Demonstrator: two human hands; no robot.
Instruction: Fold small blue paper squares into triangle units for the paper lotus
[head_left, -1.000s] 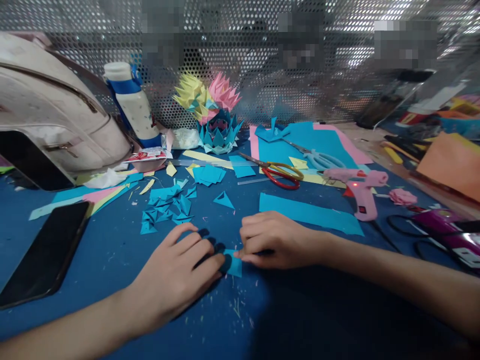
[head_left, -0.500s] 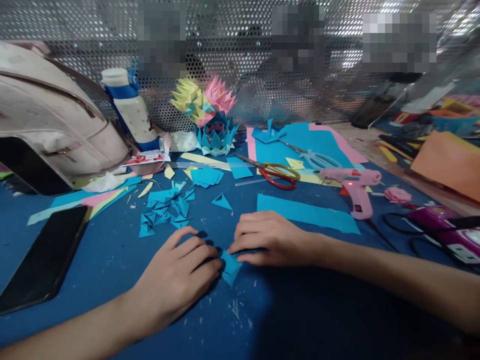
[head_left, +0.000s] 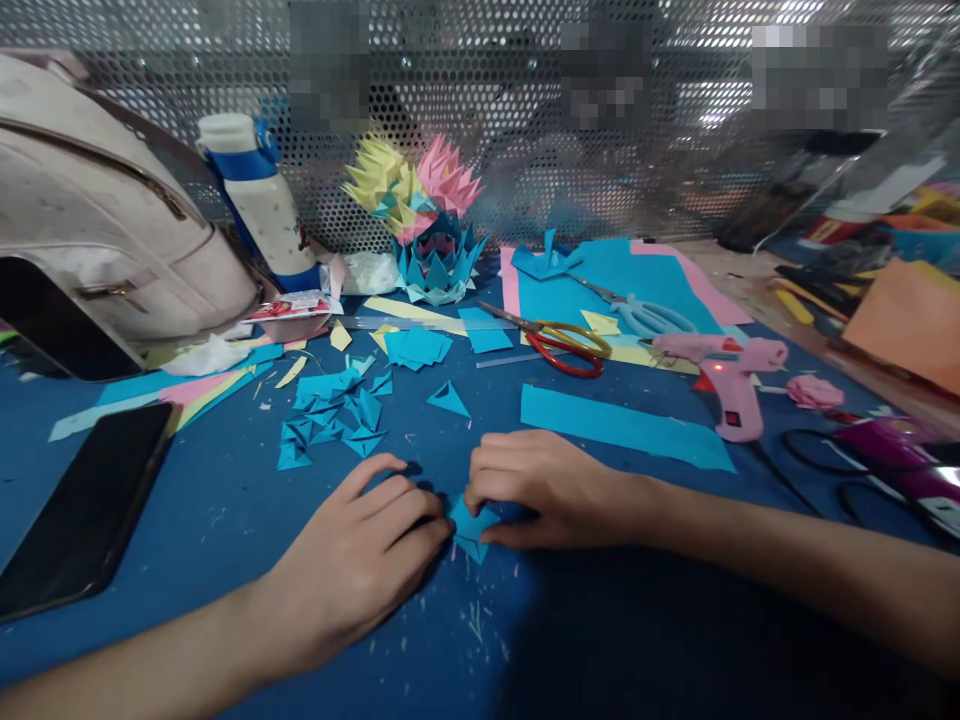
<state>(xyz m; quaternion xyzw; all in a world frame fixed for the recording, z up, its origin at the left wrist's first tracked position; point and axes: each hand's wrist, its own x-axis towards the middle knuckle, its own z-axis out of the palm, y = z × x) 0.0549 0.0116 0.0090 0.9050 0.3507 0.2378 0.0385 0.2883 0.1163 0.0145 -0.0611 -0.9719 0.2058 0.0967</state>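
A small creased blue paper piece lies on the dark blue table between my hands. My right hand has its thumb and index finger on the piece's right and upper parts. My left hand rests on the table with curled fingers, its fingertips at the piece's left edge. Behind the hands is a single folded blue triangle, and to its left a heap of folded blue pieces. A long blue paper strip lies beyond my right hand.
Red-and-yellow scissors, a pink glue gun and paper flowers stand or lie farther back. A phone, a bottle and a bag are on the left. A purple device lies right.
My right thumb has moved nearer me and apart from the curled fingers, onto the paper's right side. More of the paper's creased face shows. The whole view has shifted slightly.
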